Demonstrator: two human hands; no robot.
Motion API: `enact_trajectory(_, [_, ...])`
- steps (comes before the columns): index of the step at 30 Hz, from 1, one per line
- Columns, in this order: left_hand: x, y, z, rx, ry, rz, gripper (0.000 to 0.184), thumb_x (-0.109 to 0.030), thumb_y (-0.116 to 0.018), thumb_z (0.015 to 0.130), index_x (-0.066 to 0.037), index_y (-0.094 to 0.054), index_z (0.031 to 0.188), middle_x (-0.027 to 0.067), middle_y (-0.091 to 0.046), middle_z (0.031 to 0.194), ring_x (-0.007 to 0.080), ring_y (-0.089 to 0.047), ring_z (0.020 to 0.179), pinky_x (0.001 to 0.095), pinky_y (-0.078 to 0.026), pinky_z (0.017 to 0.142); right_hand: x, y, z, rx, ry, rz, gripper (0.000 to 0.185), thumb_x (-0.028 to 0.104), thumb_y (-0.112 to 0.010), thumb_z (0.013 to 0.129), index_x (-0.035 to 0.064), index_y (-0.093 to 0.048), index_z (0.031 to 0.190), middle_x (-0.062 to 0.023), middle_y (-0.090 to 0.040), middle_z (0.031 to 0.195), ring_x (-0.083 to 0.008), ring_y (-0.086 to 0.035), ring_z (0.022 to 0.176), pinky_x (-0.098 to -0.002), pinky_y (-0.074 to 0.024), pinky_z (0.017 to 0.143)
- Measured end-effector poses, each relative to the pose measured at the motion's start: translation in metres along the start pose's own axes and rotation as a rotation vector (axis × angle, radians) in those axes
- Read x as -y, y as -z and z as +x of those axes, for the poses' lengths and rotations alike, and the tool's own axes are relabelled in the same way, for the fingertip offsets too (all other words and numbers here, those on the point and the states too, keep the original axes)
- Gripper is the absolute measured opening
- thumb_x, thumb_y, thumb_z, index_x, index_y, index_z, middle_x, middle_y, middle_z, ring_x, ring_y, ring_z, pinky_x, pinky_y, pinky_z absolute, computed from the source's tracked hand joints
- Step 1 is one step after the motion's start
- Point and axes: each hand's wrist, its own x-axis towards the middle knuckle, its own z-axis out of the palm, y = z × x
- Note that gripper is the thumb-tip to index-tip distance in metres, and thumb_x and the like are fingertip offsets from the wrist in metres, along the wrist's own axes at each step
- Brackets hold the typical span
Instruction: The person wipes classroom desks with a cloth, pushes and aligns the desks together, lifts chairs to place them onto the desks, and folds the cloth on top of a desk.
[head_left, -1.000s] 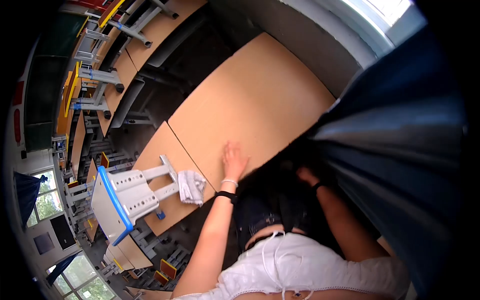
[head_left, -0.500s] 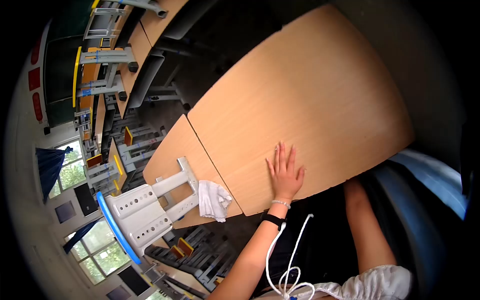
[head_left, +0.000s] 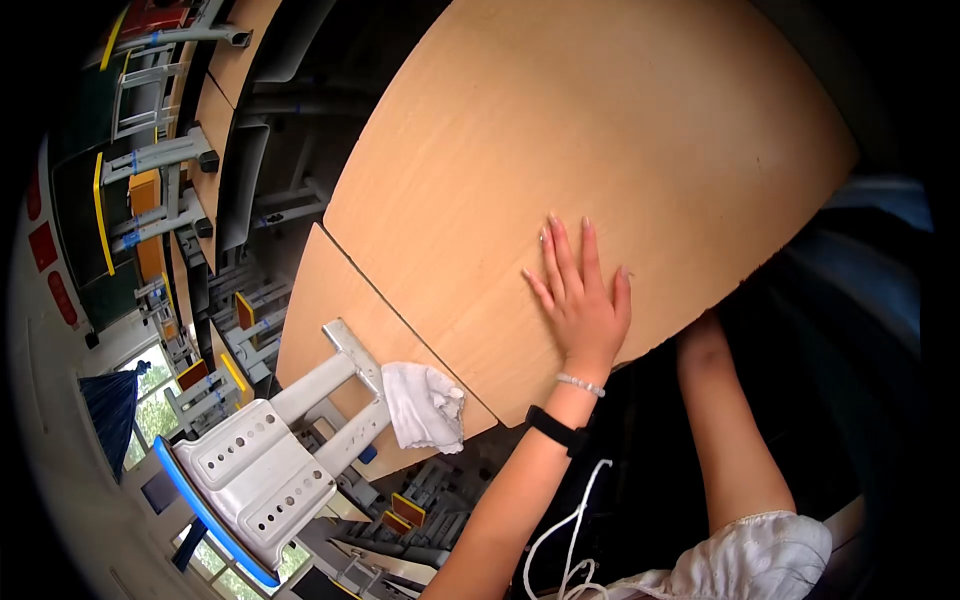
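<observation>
Beneath the spread fingers (head_left: 567, 262) of the left hand (head_left: 590, 322), find the light-brown, wood-grained worktop (head_left: 480, 150); to their left, a crumpled white cloth (head_left: 425, 405). Press evenly, palm flat. Cannot tell the right hand's finger state: hidden.

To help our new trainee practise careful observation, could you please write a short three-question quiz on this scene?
1. True or false: the white cloth lies under the left hand.
2. What colour is the edge of the panel on the grey metal frame beside the cloth?
A) red
B) blue
C) green
3. Can the right hand be seen, and where does its forearm lead?

Key
1. False: the hand lies palm down on the desktop, apart from the cloth.
2. B.
3. No: the forearm goes out of sight at the desktop's near edge.
</observation>
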Motion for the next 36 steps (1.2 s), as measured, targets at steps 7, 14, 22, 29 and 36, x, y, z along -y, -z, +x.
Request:
enact_trajectory(7, [0.002, -0.010, -0.005, -0.084, -0.024, 0.091, 0.051, -0.029, -0.042, 0.081, -0.011, -0.029, 0.127, 0.0133, -0.019, 0.135, 0.0277, -0.017, 0.125, 0.0500, -0.010, 0.097, -0.034, 0.037, 0.030, -0.110, 0.113, 0.051, 0.055, 0.054, -0.035, 0.081, 0.0052, -0.054, 0.099, -0.0073, -0.059, 0.087, -0.0178, -0.054, 0.074, -0.0291, -0.0421, 0.066])
enact_trajectory(14, [0.003, -0.018, -0.008, -0.167, -0.089, 0.163, 0.047, -0.029, -0.038, 0.084, -0.009, -0.030, 0.126, 0.0141, -0.021, 0.134, 0.0290, -0.018, 0.124, 0.0506, -0.013, 0.097, -0.046, 0.085, -0.022, -0.178, -0.080, -0.020, 0.064, 0.059, -0.039, 0.077, 0.0039, -0.048, 0.108, -0.0093, -0.052, 0.103, -0.0179, -0.048, 0.089, -0.0289, -0.0376, 0.077])
enact_trajectory(22, [-0.001, -0.016, -0.102, -0.019, -0.634, -0.377, 0.046, -0.007, -0.050, 0.073, -0.005, -0.039, 0.117, 0.0209, -0.032, 0.125, 0.0361, -0.036, 0.111, 0.0436, -0.029, 0.091, -0.087, 0.127, 0.011, -1.028, 0.701, -0.831, 0.070, 0.051, -0.046, 0.077, -0.0092, -0.039, 0.114, -0.0245, -0.045, 0.112, -0.0335, -0.040, 0.108, -0.0359, -0.0345, 0.088])
enact_trajectory(29, [0.027, -0.102, -0.207, 0.815, -0.245, -0.389, 0.056, -0.025, -0.056, 0.075, -0.005, -0.033, 0.122, 0.0206, -0.035, 0.122, 0.0345, -0.036, 0.111, 0.0358, -0.032, 0.091, 0.014, 0.158, 0.001, -0.331, 0.431, -0.852, 0.066, 0.046, -0.050, 0.076, -0.0004, -0.034, 0.120, -0.0237, -0.041, 0.116, -0.0356, -0.042, 0.105, -0.0376, -0.0360, 0.088])
enact_trajectory(36, [0.128, -0.316, -0.177, 0.259, -0.065, -0.041, 0.059, -0.038, -0.045, 0.082, 0.001, -0.031, 0.123, 0.0207, -0.039, 0.122, 0.0311, -0.039, 0.112, 0.0367, -0.032, 0.091, 0.027, 0.135, 0.065, -0.374, 0.609, -0.739, 0.067, 0.050, -0.048, 0.076, 0.0013, -0.036, 0.120, -0.0201, -0.041, 0.118, -0.0340, -0.038, 0.109, -0.0376, -0.0313, 0.091])
